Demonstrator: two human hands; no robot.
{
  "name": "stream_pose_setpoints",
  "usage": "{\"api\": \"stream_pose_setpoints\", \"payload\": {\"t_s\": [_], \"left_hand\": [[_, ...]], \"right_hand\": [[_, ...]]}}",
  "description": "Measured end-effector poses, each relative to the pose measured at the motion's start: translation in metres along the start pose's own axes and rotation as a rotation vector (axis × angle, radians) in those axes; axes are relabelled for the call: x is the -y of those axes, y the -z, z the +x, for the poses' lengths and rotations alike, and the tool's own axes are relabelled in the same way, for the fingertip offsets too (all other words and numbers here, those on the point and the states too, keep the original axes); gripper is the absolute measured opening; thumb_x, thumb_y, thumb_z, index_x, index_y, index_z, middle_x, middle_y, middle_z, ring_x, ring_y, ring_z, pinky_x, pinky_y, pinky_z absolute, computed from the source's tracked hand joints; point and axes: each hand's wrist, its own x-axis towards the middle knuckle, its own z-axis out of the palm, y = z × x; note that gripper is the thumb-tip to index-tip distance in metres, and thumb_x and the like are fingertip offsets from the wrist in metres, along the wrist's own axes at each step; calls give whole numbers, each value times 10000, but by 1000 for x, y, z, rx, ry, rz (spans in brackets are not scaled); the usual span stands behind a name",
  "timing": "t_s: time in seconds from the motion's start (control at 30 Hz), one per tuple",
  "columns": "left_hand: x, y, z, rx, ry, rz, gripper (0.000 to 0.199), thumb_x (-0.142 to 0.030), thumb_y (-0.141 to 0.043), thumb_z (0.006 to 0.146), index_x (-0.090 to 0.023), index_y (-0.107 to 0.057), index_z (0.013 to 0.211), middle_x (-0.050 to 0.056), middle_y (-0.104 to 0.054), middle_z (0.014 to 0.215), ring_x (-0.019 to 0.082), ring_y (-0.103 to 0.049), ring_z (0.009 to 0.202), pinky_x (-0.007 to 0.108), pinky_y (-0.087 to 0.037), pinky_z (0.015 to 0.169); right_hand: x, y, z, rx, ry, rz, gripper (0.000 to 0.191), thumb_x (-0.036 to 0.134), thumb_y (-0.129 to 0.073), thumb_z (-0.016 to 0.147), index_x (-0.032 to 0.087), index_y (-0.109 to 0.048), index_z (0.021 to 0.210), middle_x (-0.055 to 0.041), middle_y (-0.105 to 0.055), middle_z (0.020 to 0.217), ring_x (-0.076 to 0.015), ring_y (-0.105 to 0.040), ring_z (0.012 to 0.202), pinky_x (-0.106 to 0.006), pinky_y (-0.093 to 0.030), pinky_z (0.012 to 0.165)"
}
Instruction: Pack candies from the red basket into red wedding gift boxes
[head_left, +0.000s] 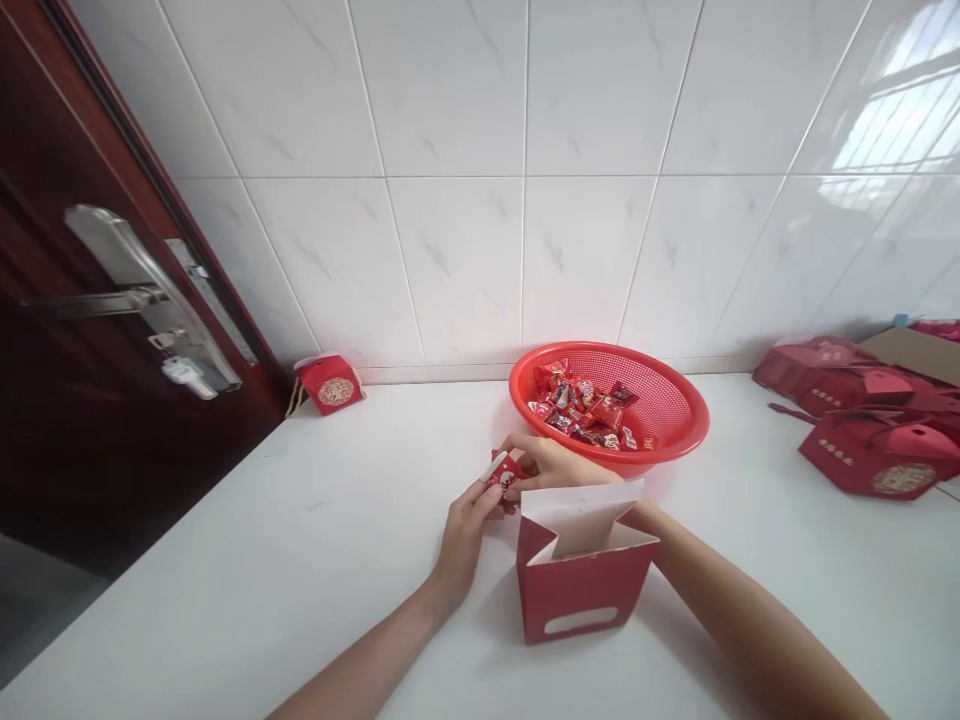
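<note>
Between both hands is a red wrapped candy (505,474) with white lettering and a pale end. My left hand (470,515) grips its left side, thumb on top. My right hand (546,464) reaches in behind an open box and pinches the candy from the right, its fingers partly hidden. The red paper box (581,590) stands upright just in front, flaps raised, white inside, with a white oval patch low on its near face. Its bottom is out of sight. Beyond my right hand sits a red plastic basket (675,405) holding several wrapped candies (581,405).
A small red gift box (330,383) with a gold emblem and cord stands by the wall at the left. Several red boxes (877,455) are grouped at the right near a cardboard carton (911,353). A dark red door (67,330) with keys borders the white table (300,590).
</note>
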Motion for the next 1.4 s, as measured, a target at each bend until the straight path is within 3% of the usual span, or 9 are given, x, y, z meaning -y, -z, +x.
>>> {"api": "stream_pose_setpoints", "payload": {"t_s": [0.2,0.33,0.47,0.57,0.7,0.87,1.1,1.27,1.4], "left_hand": [[4,4,1,-65,33,72,412,-543,-797,743,-160,-786,892,66,-729,875,220,-630,831,292,-481,744],[0,2,1,-91,57,4,420,-558,-811,726,-172,-777,886,37,-702,817,185,-600,756,264,-471,671],[0,2,1,-106,85,-27,415,-547,-811,736,-164,-771,891,23,-676,784,152,-562,690,247,-457,624],[0,3,1,-90,106,-34,409,-535,-817,729,-161,-769,888,19,-659,765,140,-545,662,235,-445,593],[0,2,1,-88,99,-25,386,-503,-838,696,-159,-763,855,23,-653,780,138,-537,671,223,-435,586],[-3,0,1,-81,75,9,352,-485,-822,708,-155,-750,808,30,-650,768,146,-536,675,231,-433,596],[-3,0,1,-89,71,28,346,-473,-836,680,-153,-743,770,36,-663,759,156,-552,677,244,-430,602],[0,3,2,-76,69,58,344,-475,-822,697,-153,-759,801,51,-681,797,175,-573,715,265,-445,645],[0,2,1,-79,69,49,347,-474,-821,699,-153,-768,820,48,-675,803,176,-573,724,270,-445,656]], "right_hand": [[10,8,0,54,-45,-131,542,346,-614,932,232,-465,1441,-16,-682,852,-167,-656,767,-258,-501,646],[15,31,-9,108,65,-121,446,341,-617,929,209,-583,1353,-68,-740,1026,-185,-700,951,-278,-531,814],[10,70,-22,-162,143,-55,299,346,-603,923,187,-685,1162,-69,-756,992,-207,-719,938,-322,-550,851],[-2,100,-21,-382,-17,-214,257,307,-551,945,174,-677,1125,-86,-745,1049,-222,-707,949,-306,-553,775],[-27,125,-6,-337,-297,-485,171,142,-607,844,166,-693,989,-87,-736,1003,-221,-685,868,-276,-507,688],[-42,123,13,-139,-456,-657,49,211,-682,836,170,-673,862,-88,-705,896,-200,-637,729,-294,-473,619],[-48,108,34,-62,-543,-819,273,350,-619,968,159,-638,1163,-86,-663,1152,-206,-651,1007,-411,-547,888],[-54,110,37,-58,-547,-762,266,319,-629,966,166,-633,1183,-91,-643,1204,-211,-642,1043,-412,-557,899],[-59,112,37,-54,-545,-602,208,309,-636,963,140,-657,1083,-57,-680,1044,-166,-666,887,-343,-585,780]]}}
